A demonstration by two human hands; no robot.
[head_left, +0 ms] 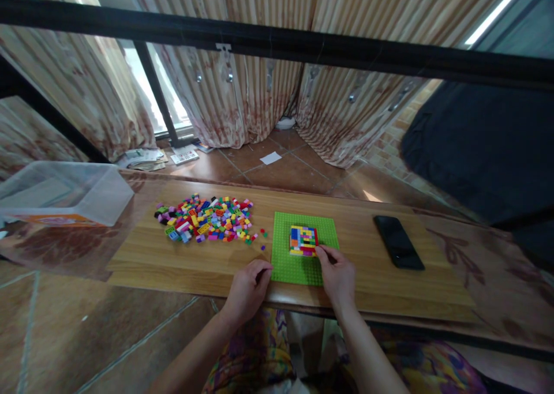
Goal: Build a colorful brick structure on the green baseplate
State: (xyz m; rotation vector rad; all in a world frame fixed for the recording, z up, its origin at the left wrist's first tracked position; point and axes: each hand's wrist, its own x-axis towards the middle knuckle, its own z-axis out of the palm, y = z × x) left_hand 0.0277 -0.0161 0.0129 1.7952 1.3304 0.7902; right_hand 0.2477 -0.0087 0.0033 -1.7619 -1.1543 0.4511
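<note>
Loose bricks [212, 221] lay leftmost on the table [142, 261]; my left hand [250, 281] curled by the left edge of the green baseplate [284, 270]; on it sat the brick block [303, 240], likely light, stiff, best held by its sides; my right hand [339, 274] met its near-right corner, both grips unclear to me

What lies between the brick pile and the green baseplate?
A few small loose bricks lie on the tabletop between the pile and the baseplate, as the head view shows.
</note>
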